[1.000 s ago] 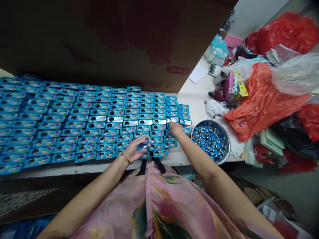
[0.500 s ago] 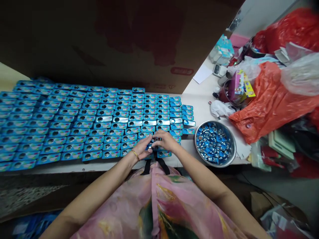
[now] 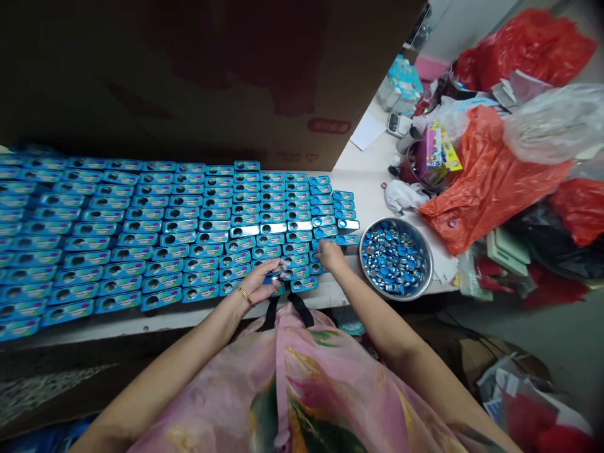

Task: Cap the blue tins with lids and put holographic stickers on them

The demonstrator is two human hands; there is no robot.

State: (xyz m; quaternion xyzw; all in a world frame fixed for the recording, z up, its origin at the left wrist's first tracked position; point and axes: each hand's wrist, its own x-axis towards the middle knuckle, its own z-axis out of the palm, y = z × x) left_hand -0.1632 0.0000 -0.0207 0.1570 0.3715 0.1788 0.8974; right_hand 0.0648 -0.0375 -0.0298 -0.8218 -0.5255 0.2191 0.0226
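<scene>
Rows of small blue printed tins (image 3: 163, 268), each with a round dark or silvery spot at one end, cover the table. My left hand (image 3: 262, 281) is cupped palm up over the front rows, holding a few small round metal pieces (image 3: 277, 274), silvery and blue. To its right, my right hand (image 3: 331, 257) has its fingers bent together at the tins near the right end of the rows. Whatever those fingertips hold is hidden. A steel bowl (image 3: 428, 267) full of similar round blue-and-silver pieces (image 3: 394, 258) stands right of that hand.
A large cardboard box (image 3: 212, 82) rises behind the tins. Orange plastic bags (image 3: 491, 182), a crumpled white bag (image 3: 404, 196), a container with small packets (image 3: 418, 167) and other clutter lie at the right. The table's front edge (image 3: 189, 313) runs just before my body.
My right hand has parted from my left and moved right, onto the tins there. My left hand stays cupped around the metal pieces. The view has shifted slightly right.
</scene>
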